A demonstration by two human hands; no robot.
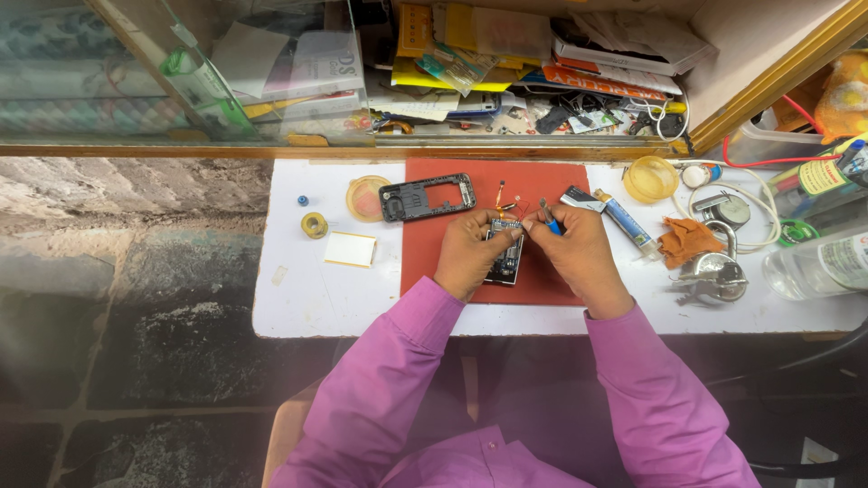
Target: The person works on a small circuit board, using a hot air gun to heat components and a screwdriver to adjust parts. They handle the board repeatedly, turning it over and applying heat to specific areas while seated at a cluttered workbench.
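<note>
My left hand grips a small opened phone board that lies on the red mat on the white table. My right hand is closed around a thin tool with a blue handle, its tip at the top of the board. Both sleeves are purple. A black phone frame lies on the mat's upper left, apart from my hands. A small orange flex part sits just above the board.
On the white table: a yellow tape roll, a white card, round plastic lids, a glue tube, an orange cloth, a metal padlock with keys, a clear bottle. A cluttered glass shelf stands behind.
</note>
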